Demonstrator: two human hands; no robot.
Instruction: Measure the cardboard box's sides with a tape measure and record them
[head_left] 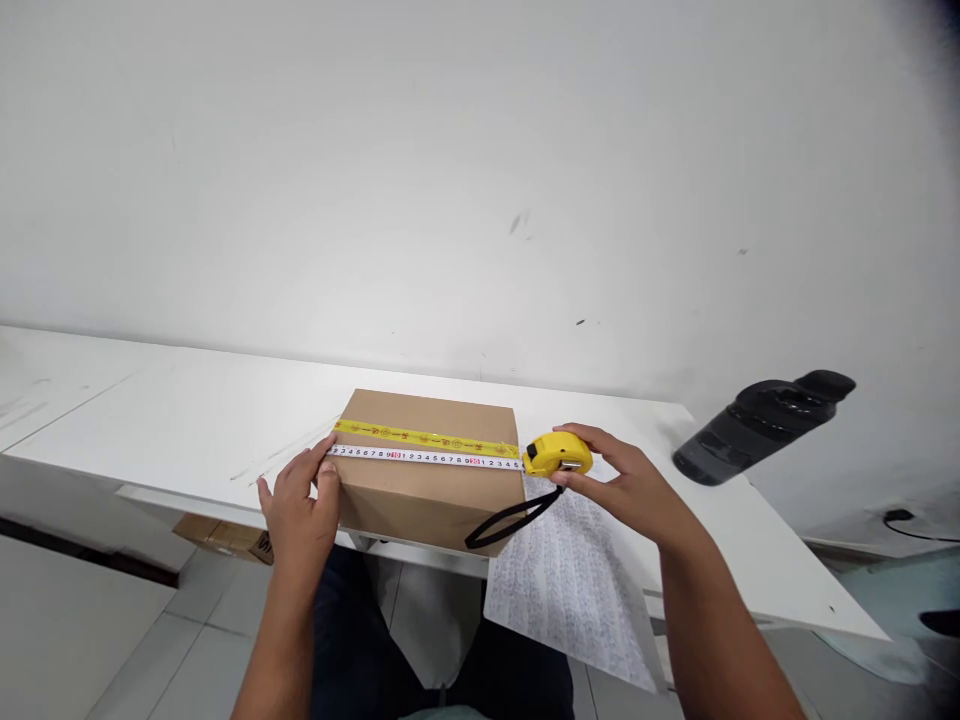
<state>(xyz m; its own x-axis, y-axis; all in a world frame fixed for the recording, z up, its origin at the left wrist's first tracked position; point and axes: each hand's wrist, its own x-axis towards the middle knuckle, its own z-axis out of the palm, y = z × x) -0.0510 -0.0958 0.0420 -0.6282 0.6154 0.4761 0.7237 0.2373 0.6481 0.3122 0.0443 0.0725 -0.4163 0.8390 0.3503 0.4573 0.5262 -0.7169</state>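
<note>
Tape measure stretched across a cardboard box on the desk.
The left grip pinches the white tape end against the box's left top edge. The right grip clasps the yellow tape measure just past the box's right edge. The box sits between both grips. A printed sheet lies beneath the right grip, with a dark bottle well to its right.

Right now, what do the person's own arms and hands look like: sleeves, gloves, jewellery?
The left hand and right hand wear no gloves, and no ring or watch shows. The left forearm and right forearm are bare, with no sleeve in view.
</note>
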